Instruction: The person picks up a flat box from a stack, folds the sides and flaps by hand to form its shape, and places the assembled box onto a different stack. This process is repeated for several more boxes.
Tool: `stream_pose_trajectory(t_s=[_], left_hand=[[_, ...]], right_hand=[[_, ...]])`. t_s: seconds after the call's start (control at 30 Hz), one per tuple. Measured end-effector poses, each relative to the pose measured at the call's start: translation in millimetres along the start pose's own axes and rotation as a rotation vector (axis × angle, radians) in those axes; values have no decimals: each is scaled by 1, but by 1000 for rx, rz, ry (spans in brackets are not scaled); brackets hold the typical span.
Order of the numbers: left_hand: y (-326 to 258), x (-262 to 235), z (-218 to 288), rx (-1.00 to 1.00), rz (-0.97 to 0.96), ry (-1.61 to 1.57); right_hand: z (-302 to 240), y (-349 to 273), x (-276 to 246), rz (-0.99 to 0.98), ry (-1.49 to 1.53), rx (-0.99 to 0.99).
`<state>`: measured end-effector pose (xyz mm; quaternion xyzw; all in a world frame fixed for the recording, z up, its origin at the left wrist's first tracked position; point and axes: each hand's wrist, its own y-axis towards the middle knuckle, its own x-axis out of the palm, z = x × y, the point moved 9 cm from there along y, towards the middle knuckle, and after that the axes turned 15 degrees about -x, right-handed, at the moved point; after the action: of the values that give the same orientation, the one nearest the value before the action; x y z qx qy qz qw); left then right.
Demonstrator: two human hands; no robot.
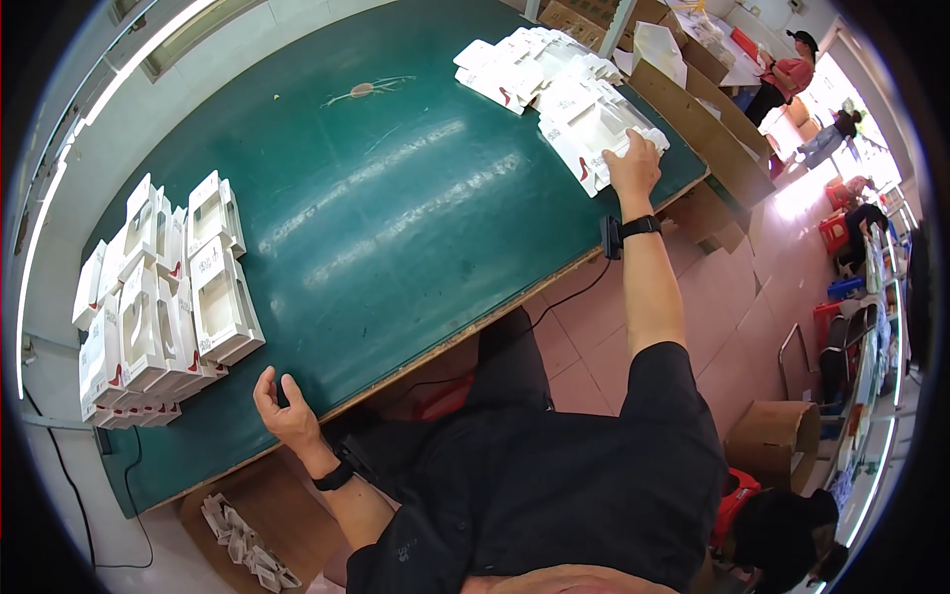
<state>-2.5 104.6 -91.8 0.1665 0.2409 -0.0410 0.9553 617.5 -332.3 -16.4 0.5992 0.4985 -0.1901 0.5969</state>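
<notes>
At the far right of the green table, my right hand (pixel 634 164) has its fingers bent over the near edge of a flat white carton (pixel 584 134) with a window cutout and a red mark. That carton lies at the near end of a spread pile of similar flattened cartons (pixel 524 61). Near the table's front edge on the left, my left hand (pixel 289 414) is held with thumb and fingers apart and nothing in it. Beyond it stand stacks of formed white window boxes (pixel 223 302), piled several high.
The green table (pixel 396 198) has a worn wooden front edge. Below its left end, an open cardboard box (pixel 287 505) contains small white pieces. Large brown cartons (pixel 693 119) adjoin the right end. Another brown box (pixel 777 445) stands on the tiled floor. Other people (pixel 787 74) are farther off.
</notes>
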Motion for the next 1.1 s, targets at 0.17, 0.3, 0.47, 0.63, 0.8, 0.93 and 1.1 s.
stream_pose_trajectory(t_s=[0.17, 0.3, 0.47, 0.63, 0.8, 0.93, 1.1], left_hand=[[0, 3, -4, -44, -25, -90], [-5, 4, 6, -25, -42, -151], [-32, 38, 100, 289, -208, -107], [-60, 66, 170, 516, -290, -74], [-58, 65, 178, 656, -146, 139], [-47, 44, 162, 635, -117, 74], [-21, 36, 128, 149, -443, -433]], right_hand=[[-14, -2, -18, 214, 348, -192], [-61, -25, -34, 211, 670, -191], [-155, -76, -29, -50, 1268, -67], [-259, -142, -21, -377, 1671, 14], [-322, -192, -29, -636, 1771, -51], [-349, -213, -40, -831, 1926, -60], [-373, -208, -72, -688, 1902, -453]])
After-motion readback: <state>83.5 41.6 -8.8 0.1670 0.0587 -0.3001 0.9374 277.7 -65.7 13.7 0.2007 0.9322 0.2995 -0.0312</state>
